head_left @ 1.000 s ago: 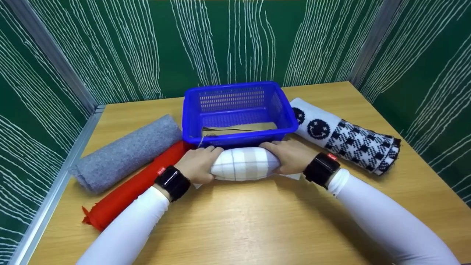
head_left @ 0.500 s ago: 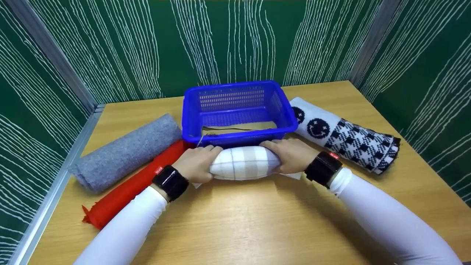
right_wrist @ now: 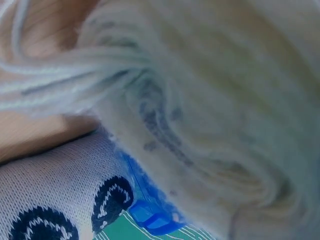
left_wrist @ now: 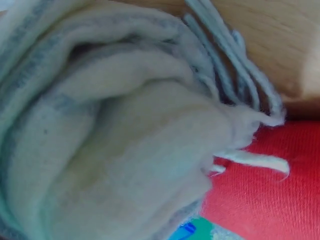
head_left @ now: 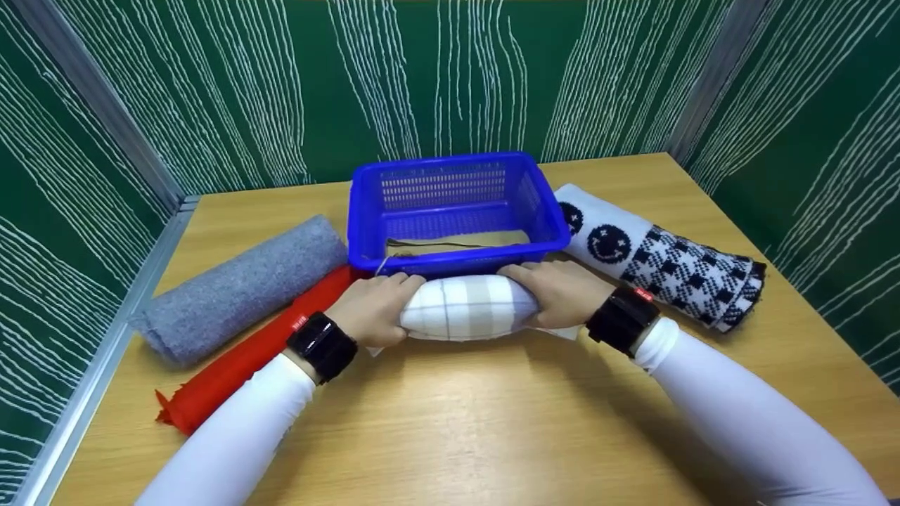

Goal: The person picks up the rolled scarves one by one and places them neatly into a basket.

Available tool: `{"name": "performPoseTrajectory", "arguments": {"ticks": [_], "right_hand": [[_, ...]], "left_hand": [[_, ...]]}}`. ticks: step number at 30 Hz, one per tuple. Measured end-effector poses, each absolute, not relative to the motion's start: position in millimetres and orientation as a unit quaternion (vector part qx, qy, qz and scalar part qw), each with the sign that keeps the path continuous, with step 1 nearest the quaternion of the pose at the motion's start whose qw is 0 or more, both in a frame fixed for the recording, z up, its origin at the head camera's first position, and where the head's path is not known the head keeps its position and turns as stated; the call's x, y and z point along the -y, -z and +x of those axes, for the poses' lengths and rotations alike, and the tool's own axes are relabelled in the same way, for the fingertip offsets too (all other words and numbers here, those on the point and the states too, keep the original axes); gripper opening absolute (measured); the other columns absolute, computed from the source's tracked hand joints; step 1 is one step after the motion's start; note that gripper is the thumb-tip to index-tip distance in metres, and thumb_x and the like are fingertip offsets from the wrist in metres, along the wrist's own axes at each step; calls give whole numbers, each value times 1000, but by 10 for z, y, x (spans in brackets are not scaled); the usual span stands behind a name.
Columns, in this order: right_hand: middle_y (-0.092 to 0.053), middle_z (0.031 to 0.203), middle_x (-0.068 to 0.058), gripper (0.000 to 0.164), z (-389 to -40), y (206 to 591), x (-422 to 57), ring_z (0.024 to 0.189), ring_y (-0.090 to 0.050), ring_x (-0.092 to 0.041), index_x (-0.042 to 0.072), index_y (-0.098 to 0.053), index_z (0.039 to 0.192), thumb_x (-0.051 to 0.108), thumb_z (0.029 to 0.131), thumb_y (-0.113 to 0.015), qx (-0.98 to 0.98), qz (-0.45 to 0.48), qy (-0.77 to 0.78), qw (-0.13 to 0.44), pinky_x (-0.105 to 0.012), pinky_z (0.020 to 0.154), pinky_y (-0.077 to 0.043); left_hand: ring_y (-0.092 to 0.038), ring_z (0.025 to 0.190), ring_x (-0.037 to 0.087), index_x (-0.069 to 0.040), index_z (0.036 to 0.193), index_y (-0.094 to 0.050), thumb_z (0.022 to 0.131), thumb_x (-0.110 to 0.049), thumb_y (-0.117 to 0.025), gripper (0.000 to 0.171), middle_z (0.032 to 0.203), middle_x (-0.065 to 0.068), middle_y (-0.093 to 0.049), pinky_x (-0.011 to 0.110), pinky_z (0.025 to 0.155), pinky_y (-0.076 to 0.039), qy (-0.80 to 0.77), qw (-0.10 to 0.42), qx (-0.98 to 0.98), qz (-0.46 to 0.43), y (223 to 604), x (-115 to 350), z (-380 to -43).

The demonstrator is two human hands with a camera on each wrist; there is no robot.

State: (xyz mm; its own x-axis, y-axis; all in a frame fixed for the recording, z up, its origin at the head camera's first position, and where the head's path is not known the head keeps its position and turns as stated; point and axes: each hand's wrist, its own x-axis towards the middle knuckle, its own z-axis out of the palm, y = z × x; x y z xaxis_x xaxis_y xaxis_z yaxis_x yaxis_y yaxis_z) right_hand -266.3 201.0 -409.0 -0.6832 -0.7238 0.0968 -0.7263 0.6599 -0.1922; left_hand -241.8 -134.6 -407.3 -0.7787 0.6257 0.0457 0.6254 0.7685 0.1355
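Note:
A white and beige plaid scarf [head_left: 467, 309], rolled into a thick bundle, lies across the table just in front of the blue basket. My left hand [head_left: 376, 309] grips its left end and my right hand [head_left: 562, 295] grips its right end, fingers curled over the top. In the left wrist view the rolled layers [left_wrist: 125, 140] and loose fringe [left_wrist: 245, 70] show close up. The right wrist view has the other end of the plaid roll [right_wrist: 215, 110], with fringe strands sticking out. Neither wrist view shows my fingers.
The blue plastic basket [head_left: 450, 263] holds a flat beige piece [head_left: 457, 243]. On the left lie a grey roll [head_left: 242, 288] and a red roll [head_left: 256, 358]. A black-and-white patterned knit roll [head_left: 654, 260] lies right. Green walls stand behind and beside the wooden table [head_left: 464, 436].
Both hands keep their hold on the plaid roll. The roll and hands appear slightly higher in the head view, as does the rest of the scene.

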Motion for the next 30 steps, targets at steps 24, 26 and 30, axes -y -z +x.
{"name": "performPoseTrajectory", "arguments": {"ticks": [24, 26, 30], "right_hand": [[-75, 128, -12, 79, -2626, 3909, -2012, 116, -74, -35, 13, -63, 145, 26, 75, -98, 907, 405, -109, 20, -57, 102, -60], [-76, 128, -12, 79, -2624, 3896, -2013, 115, -75, -35, 13, -63, 145, 26, 75, -98, 907, 405, -108, 21, -57, 101, -60], [-77, 128, -11, 78, -2612, 3865, -2012, 115, -75, -35, 14, -63, 144, 30, 76, -98, 910, 401, -102, 22, -57, 101, -60]], "left_hand": [[-71, 109, 33, -11, 136, -60, 82, -17, -85, 60, 120, 13, -72, 57, 87, -62, -73, 5, -940, 333, 3885, 1351, -2368], [-72, 108, 33, -10, 136, -60, 81, -17, -85, 60, 120, 13, -72, 57, 85, -62, -71, 3, -940, 335, 3863, 1353, -2363], [-72, 107, 34, -9, 135, -60, 80, -17, -85, 61, 119, 14, -72, 57, 84, -62, -69, -1, -939, 338, 3826, 1357, -2355]]}}
